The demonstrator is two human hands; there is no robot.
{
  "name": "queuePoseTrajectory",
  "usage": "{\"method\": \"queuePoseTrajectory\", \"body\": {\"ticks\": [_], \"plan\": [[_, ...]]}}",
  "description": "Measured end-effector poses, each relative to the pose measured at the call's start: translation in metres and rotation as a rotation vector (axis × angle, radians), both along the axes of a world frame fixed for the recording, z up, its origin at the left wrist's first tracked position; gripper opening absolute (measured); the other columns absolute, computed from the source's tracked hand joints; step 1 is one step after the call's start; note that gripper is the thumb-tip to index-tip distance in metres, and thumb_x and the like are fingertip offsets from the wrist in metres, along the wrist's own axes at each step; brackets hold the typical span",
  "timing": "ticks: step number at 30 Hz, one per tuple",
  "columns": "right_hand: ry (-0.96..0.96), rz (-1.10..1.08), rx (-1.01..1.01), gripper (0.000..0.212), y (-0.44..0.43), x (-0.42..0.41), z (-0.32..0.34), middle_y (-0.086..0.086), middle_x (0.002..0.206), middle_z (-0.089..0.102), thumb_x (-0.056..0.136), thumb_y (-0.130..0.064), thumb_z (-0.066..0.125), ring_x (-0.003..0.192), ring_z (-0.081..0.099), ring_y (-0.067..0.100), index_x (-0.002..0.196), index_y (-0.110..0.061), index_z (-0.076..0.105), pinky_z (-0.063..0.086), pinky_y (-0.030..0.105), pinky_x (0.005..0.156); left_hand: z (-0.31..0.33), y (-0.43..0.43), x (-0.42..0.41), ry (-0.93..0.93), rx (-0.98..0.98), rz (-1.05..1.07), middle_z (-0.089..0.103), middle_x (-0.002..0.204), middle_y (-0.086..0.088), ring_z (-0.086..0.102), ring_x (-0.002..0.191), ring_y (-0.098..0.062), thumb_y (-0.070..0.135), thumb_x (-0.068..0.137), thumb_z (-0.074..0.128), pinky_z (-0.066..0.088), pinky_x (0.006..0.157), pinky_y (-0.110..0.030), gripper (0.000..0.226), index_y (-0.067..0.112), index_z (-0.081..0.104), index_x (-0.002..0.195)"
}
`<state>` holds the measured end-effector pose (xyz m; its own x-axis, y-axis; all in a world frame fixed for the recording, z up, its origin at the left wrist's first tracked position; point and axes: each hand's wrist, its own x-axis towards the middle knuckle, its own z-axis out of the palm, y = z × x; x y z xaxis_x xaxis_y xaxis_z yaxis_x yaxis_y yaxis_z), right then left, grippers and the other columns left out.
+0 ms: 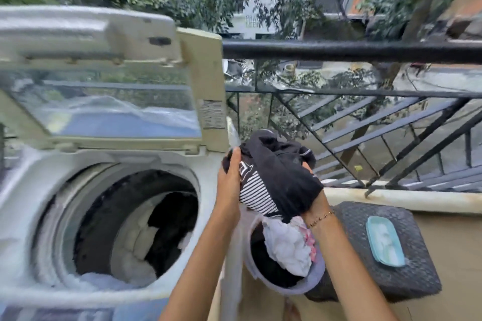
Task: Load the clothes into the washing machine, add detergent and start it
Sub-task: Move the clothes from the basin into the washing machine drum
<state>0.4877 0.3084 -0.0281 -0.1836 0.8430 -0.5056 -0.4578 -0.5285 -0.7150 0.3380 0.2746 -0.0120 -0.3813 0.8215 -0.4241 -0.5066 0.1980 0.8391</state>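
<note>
A top-loading washing machine (pixel 23 206) stands at the left with its lid (pixel 109 101) raised. Dark and white clothes lie inside its drum (pixel 146 229). Both my hands hold a bundle of black and striped clothes (pixel 276 177) in the air, just right of the machine's rim and above a laundry bucket (pixel 317 275). My left hand (pixel 229 182) grips the bundle's left side. My right hand (pixel 314 198) holds it from the right, mostly hidden under the cloth. White, pink and dark clothes fill the bucket.
A dark woven stool (pixel 407 276) stands right of the bucket, with a light blue lidded container (pixel 386 241) on top. A black metal railing (pixel 365 51) runs behind, above a low cream ledge (pixel 417 202). Trees and a street lie beyond.
</note>
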Motion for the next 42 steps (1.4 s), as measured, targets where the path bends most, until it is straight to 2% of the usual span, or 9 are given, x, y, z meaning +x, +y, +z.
{"method": "queuePoseTrajectory", "body": {"ticks": [4, 6, 8, 10, 15, 18, 25, 29, 42], "plan": [[-0.051, 0.072, 0.076, 0.02, -0.026, -0.078, 0.03, 0.022, 0.077, 0.046, 0.097, -0.028, 0.044, 0.074, 0.05, 0.029, 0.087, -0.013, 0.053, 0.046, 0.037, 0.07, 0.029, -0.038, -0.081, 0.005, -0.024, 0.147, 0.073, 0.094, 0.0, 0.074, 0.075, -0.013, 0.049, 0.08, 0.068, 0.057, 0.06, -0.026, 0.045, 0.016, 0.058, 0.108], [-0.044, 0.098, 0.141, 0.025, -0.037, -0.115, 0.032, 0.018, 0.091, 0.061, 0.094, -0.024, 0.05, 0.088, 0.06, 0.027, 0.106, -0.003, 0.054, 0.048, 0.046, 0.085, 0.034, -0.055, -0.118, 0.024, -0.035, 0.208, 0.067, 0.077, 0.012, 0.07, 0.059, -0.005, 0.049, 0.079, 0.068, 0.053, 0.05, -0.021, 0.042, 0.023, 0.046, 0.104], [-0.042, 0.11, 0.207, 0.016, -0.045, -0.156, 0.03, 0.002, 0.076, 0.07, 0.093, -0.017, 0.053, 0.074, 0.066, 0.013, 0.099, -0.003, 0.057, 0.05, 0.038, 0.078, 0.033, -0.074, -0.155, 0.064, -0.036, 0.259, 0.062, 0.07, 0.017, 0.067, 0.055, -0.001, 0.047, 0.081, 0.068, 0.054, 0.054, -0.023, 0.048, 0.025, 0.043, 0.116], [-0.144, 0.167, 0.25, 0.011, -0.049, -0.187, 0.023, -0.005, 0.072, 0.073, 0.091, -0.019, 0.058, 0.068, 0.069, 0.008, 0.097, -0.01, 0.062, 0.053, 0.027, 0.07, 0.026, -0.089, -0.186, 0.121, -0.075, 0.257, 0.065, 0.086, 0.009, 0.067, 0.07, -0.006, 0.047, 0.084, 0.065, 0.053, 0.073, -0.03, 0.054, 0.019, 0.046, 0.127], [-0.699, 0.431, 0.25, 0.041, -0.063, -0.228, -0.016, 0.015, 0.125, 0.057, 0.09, -0.025, 0.058, 0.115, 0.056, 0.03, 0.126, -0.006, 0.051, 0.051, 0.027, 0.083, -0.014, -0.116, -0.254, 0.409, -0.397, 0.103, 0.034, 0.15, -0.007, 0.039, 0.133, -0.029, 0.049, 0.092, 0.051, 0.036, 0.107, -0.042, 0.07, 0.013, 0.028, 0.147], [-0.881, 0.551, 0.244, 0.046, -0.075, -0.233, -0.026, 0.011, 0.137, 0.049, 0.091, -0.022, 0.054, 0.122, 0.05, 0.026, 0.134, -0.008, 0.045, 0.039, 0.028, 0.098, -0.034, -0.126, -0.266, 0.401, -0.437, 0.073, 0.032, 0.152, -0.011, 0.034, 0.137, -0.031, 0.042, 0.095, 0.049, 0.03, 0.113, -0.047, 0.062, 0.012, 0.03, 0.146], [-0.834, 0.625, 0.334, 0.018, -0.096, -0.215, -0.021, -0.006, 0.111, 0.061, 0.092, -0.023, 0.049, 0.105, 0.054, 0.009, 0.102, -0.026, 0.063, 0.047, 0.032, 0.099, -0.044, -0.125, -0.231, 0.321, -0.394, -0.018, 0.053, 0.125, -0.009, 0.054, 0.102, -0.022, 0.03, 0.097, 0.046, 0.043, 0.09, -0.038, 0.023, 0.013, 0.047, 0.113], [-0.817, 0.572, 0.454, 0.015, -0.101, -0.192, -0.007, -0.006, 0.101, 0.067, 0.091, -0.023, 0.052, 0.096, 0.063, 0.011, 0.088, -0.028, 0.065, 0.051, 0.027, 0.086, -0.033, -0.115, -0.187, 0.305, -0.307, -0.011, 0.06, 0.116, -0.009, 0.064, 0.095, -0.024, 0.023, 0.098, 0.045, 0.046, 0.086, -0.037, 0.026, 0.008, 0.048, 0.119], [-0.645, 0.255, 0.332, 0.021, -0.048, 0.012, -0.016, 0.003, 0.073, 0.062, 0.094, -0.002, 0.044, 0.058, 0.055, 0.013, 0.089, -0.007, 0.063, 0.046, 0.022, 0.06, -0.004, -0.062, 0.036, 0.286, 0.004, -0.143, 0.062, 0.078, -0.002, 0.058, 0.056, -0.015, 0.014, 0.098, 0.041, 0.048, 0.053, -0.021, 0.012, 0.018, 0.052, 0.098]]}}
